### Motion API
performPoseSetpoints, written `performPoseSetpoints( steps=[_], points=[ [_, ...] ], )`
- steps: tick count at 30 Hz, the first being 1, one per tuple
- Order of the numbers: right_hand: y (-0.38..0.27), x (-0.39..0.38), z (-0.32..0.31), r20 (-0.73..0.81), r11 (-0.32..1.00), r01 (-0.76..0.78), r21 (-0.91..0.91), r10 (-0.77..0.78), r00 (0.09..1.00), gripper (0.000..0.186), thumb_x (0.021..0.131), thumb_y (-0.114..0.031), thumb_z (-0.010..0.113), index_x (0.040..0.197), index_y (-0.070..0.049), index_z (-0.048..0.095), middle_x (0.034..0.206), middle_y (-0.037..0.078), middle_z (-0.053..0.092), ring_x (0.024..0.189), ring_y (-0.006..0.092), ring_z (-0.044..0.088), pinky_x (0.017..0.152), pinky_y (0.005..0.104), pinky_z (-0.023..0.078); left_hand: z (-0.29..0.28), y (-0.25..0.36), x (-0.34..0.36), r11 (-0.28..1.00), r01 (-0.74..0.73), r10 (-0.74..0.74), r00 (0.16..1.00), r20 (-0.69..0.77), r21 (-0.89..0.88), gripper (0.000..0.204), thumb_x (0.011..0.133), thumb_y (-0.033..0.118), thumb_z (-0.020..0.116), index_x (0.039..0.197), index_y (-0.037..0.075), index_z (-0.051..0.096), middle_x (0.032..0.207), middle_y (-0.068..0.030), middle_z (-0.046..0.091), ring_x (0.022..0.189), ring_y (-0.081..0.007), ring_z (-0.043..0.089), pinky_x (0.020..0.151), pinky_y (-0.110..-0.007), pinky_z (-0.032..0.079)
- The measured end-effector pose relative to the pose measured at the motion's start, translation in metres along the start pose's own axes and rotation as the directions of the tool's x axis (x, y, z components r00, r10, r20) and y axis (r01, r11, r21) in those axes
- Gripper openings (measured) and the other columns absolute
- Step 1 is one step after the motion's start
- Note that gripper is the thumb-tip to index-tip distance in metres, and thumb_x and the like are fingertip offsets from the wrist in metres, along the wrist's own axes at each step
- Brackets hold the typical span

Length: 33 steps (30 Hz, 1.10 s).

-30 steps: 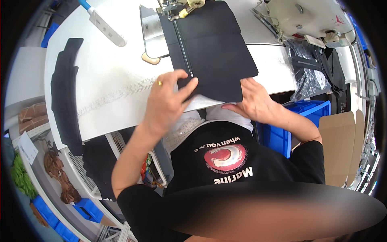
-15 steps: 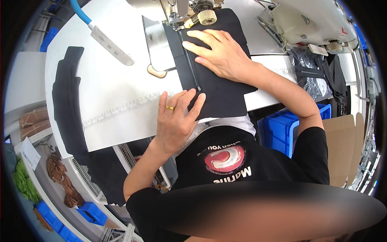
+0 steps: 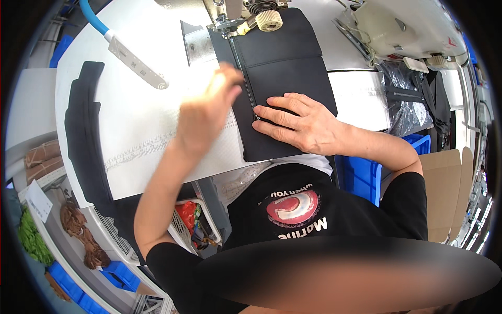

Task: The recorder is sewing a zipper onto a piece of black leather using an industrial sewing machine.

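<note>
A black fabric panel [image 3: 285, 73] lies on the white sewing table [image 3: 141, 125], its far end under the presser foot of a sewing machine [image 3: 226, 23]. A black zipper [image 3: 244, 68] runs lengthwise near the panel's left edge. My right hand [image 3: 306, 123] rests on the near part of the panel with fingers stretched out, the fingertips at the zipper's near end. Just left of the panel, my left hand [image 3: 209, 102] is raised over the table. Motion smears its fingers, so I cannot tell whether they hold anything.
Stacked black fabric strips [image 3: 83, 136] hang over the table's left side. A blue-corded light strip [image 3: 137, 62] arches above the table. At right are tweezers [image 3: 353, 39], a clear plastic bag [image 3: 402, 99], a blue crate [image 3: 361, 175] and a cardboard box [image 3: 439, 172].
My right hand has slid nearer along the panel, from beside the machine foot to the zipper's near end. My left hand has left the panel's near edge and moved farther away and left.
</note>
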State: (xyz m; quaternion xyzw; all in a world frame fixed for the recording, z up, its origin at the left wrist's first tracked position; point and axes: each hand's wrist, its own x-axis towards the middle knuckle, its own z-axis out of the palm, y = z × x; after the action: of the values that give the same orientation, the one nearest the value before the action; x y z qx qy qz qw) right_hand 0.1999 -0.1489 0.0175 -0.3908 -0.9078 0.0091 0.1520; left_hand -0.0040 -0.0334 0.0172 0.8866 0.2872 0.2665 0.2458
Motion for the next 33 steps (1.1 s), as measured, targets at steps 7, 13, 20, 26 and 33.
performPoseSetpoints(
  steps=[7, 13, 20, 26, 33],
  points=[
    [-0.001, -0.001, 0.0, -0.003, 0.999, -0.034, 0.035, 0.035, 0.999, 0.05, 0.076, -0.014, 0.062, 0.125, -0.008, 0.056, 0.133, 0.011, 0.051, 0.116, 0.0286, 0.051, 0.094, 0.0431, 0.045, 0.007, -0.05, 0.024, 0.949, -0.314, 0.308, 0.942, -0.137, -0.024, 0.037, 0.07, -0.001, 0.077, 0.101, 0.0, 0.057, 0.1, -0.0124, 0.067, 0.09, -0.0272, 0.064, 0.074, -0.035, 0.052],
    [0.006, 0.003, 0.0, -0.016, 0.998, -0.034, 0.05, 0.035, 0.999, 0.048, 0.077, -0.014, 0.061, 0.124, -0.008, 0.057, 0.132, 0.011, 0.052, 0.116, 0.0285, 0.051, 0.093, 0.0433, 0.047, 0.006, -0.047, 0.028, 0.953, -0.3, 0.289, 0.944, -0.156, -0.05, 0.034, 0.073, 0.0, 0.076, 0.102, 0.001, 0.059, 0.098, -0.0115, 0.068, 0.093, -0.0286, 0.064, 0.077, -0.036, 0.053],
    [0.017, 0.014, 0.006, -0.099, 0.998, -0.049, 0.04, 0.053, 0.994, 0.046, 0.074, -0.011, 0.067, 0.119, -0.011, 0.063, 0.129, 0.008, 0.055, 0.113, 0.0264, 0.055, 0.089, 0.0403, 0.049, 0.009, -0.037, 0.022, 0.881, -0.229, 0.29, 0.953, -0.089, 0.413, 0.031, 0.075, 0.014, 0.075, 0.105, 0.008, 0.069, 0.116, -0.0012, 0.065, 0.094, -0.0223, 0.061, 0.094, -0.038, 0.04],
    [0.028, 0.022, 0.01, -0.148, 0.998, -0.047, 0.039, 0.052, 0.988, 0.043, 0.074, -0.011, 0.066, 0.117, -0.01, 0.062, 0.125, 0.008, 0.057, 0.111, 0.0263, 0.055, 0.089, 0.0392, 0.048, 0.007, -0.029, 0.022, 0.931, -0.183, 0.222, 0.971, -0.092, 0.316, 0.036, 0.074, 0.018, 0.076, 0.107, 0.007, 0.068, 0.116, -0.0002, 0.065, 0.096, -0.0206, 0.059, 0.095, -0.042, 0.038],
    [0.039, 0.032, 0.011, -0.201, 0.998, -0.06, 0.018, 0.062, 0.978, 0.034, 0.079, -0.014, 0.064, 0.112, -0.009, 0.062, 0.119, 0.008, 0.059, 0.108, 0.0254, 0.057, 0.089, 0.0383, 0.047, 0.013, -0.032, 0.019, 0.89, -0.212, 0.275, 0.956, -0.104, 0.404, 0.036, 0.077, 0.015, 0.074, 0.11, 0.006, 0.066, 0.12, -0.0032, 0.063, 0.097, -0.0217, 0.06, 0.091, -0.038, 0.042]
  ],
)
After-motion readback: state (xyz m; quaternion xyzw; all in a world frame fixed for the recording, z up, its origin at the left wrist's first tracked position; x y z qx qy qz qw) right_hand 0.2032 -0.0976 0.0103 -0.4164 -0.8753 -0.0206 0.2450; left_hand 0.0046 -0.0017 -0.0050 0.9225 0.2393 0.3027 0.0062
